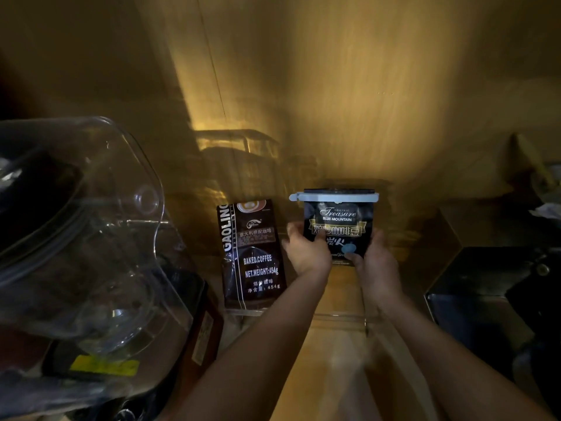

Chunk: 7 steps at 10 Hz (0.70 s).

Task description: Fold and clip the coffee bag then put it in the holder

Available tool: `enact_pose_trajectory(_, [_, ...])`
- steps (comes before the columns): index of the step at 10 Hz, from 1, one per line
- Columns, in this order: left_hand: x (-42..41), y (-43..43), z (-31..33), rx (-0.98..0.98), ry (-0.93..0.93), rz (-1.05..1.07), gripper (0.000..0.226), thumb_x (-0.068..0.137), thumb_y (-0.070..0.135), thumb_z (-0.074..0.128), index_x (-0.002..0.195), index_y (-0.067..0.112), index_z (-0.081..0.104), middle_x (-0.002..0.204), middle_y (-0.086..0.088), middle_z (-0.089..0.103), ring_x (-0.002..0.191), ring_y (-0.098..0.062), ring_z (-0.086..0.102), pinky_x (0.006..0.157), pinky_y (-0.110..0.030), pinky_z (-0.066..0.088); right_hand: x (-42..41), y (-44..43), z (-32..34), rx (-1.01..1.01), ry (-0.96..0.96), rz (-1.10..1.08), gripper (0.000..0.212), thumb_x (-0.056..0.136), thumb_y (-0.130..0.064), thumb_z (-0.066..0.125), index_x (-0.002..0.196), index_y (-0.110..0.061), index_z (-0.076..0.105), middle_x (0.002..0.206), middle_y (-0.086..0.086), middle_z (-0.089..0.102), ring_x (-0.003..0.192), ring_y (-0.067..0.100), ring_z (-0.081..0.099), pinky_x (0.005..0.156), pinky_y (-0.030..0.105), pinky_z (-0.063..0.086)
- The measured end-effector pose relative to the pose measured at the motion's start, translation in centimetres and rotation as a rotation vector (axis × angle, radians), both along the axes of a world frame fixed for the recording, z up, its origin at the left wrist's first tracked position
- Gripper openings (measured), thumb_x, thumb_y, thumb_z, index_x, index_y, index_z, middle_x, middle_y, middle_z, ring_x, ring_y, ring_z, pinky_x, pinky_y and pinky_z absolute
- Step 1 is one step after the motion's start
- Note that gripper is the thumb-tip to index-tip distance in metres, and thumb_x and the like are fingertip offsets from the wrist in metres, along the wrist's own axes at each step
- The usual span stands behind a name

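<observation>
Both forearms reach forward over the wooden desk (pixel 334 360). The left hand (pixel 308 253) grasps the left edge of the Blue Mountain coffee bag (pixel 338 226), thumb on its front face; the right hand (pixel 378 262) grasps the lower right edge. The bag is held upright between the two hands, its top already folded over and closed by a pale blue sealing clip (pixel 334 197) spanning its width. Folding and clipping therefore appear complete; the step in hand is placement. A clear acrylic holder (pixel 340 317) sits below and just behind the hands, its front lip faintly visible. Just left of the left hand, a Gaolin baked-coffee bag (pixel 253 256) already stands there. The next move calls for lowering the bag straight down beside it, upright, then releasing both hands.
</observation>
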State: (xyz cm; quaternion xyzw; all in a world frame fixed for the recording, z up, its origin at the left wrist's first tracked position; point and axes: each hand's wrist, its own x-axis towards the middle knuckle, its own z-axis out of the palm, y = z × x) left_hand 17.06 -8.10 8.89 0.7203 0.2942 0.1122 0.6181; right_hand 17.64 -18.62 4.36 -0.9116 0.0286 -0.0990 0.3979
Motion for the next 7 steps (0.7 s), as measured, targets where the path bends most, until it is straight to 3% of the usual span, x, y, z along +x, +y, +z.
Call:
enact_pose_trajectory(1, [1.5, 0.0, 0.2, 0.017, 0.013, -0.005, 0.032, 0.081, 0.018, 0.065, 0.107, 0.012, 0.047, 0.119, -0.017, 0.047, 0.099, -0.037, 0.056, 0.085, -0.038, 0.047, 1.4, 0.2, 0.0, 0.005, 0.026, -0.009, 0.047, 0.079, -0.015, 0.065, 0.110, -0.020, 0.031, 0.110, 0.016, 0.061, 0.094, 0.037, 0.061, 0.071, 0.047, 0.052])
enact_pose_trajectory(3, [2.7, 0.3, 0.1, 0.093, 0.035, -0.024, 0.034, 0.082, 0.021, 0.064, 0.109, 0.012, 0.045, 0.121, -0.016, 0.048, 0.105, -0.034, 0.052, 0.077, -0.030, 0.038, 3.0, 0.2, 0.0, 0.041, 0.038, -0.022, 0.044, 0.076, -0.013, 0.068, 0.103, -0.020, 0.033, 0.108, 0.012, 0.061, 0.095, 0.034, 0.060, 0.071, 0.042, 0.048])
enact_pose_trajectory(4, [3.0, 0.8, 0.2, 0.067, 0.109, -0.080, 0.044, 0.083, 0.028, 0.063, 0.116, 0.008, 0.040, 0.127, -0.018, 0.046, 0.113, -0.036, 0.049, 0.089, -0.040, 0.044, 3.1, 0.3, 0.3, -0.011, 0.074, -0.037, 0.041, 0.076, -0.016, 0.068, 0.102, -0.016, 0.037, 0.107, 0.014, 0.061, 0.095, 0.036, 0.059, 0.074, 0.044, 0.050])
enact_pose_trajectory(5, [2.7, 1.0, 0.4, 0.017, 0.136, -0.080, 0.056, 0.082, 0.027, 0.064, 0.122, 0.004, 0.032, 0.134, -0.020, 0.040, 0.117, -0.039, 0.046, 0.098, -0.049, 0.043, 2.5, 0.1, 0.7, -0.126, 0.087, -0.090, 0.035, 0.079, -0.022, 0.065, 0.100, -0.012, 0.040, 0.101, 0.015, 0.061, 0.088, 0.035, 0.060, 0.067, 0.041, 0.048])
enact_pose_trajectory(7, [0.6, 1.4, 2.5, 0.133, 0.003, -0.120, 0.044, 0.080, 0.020, 0.064, 0.114, 0.004, 0.041, 0.124, -0.018, 0.050, 0.111, -0.036, 0.052, 0.096, -0.045, 0.044, 1.3, -0.4, 5.0, -0.036, -0.009, -0.047, 0.014, 0.084, -0.025, 0.057, 0.075, -0.017, 0.050, 0.088, 0.013, 0.064, 0.071, 0.024, 0.050, 0.062, 0.031, 0.036])
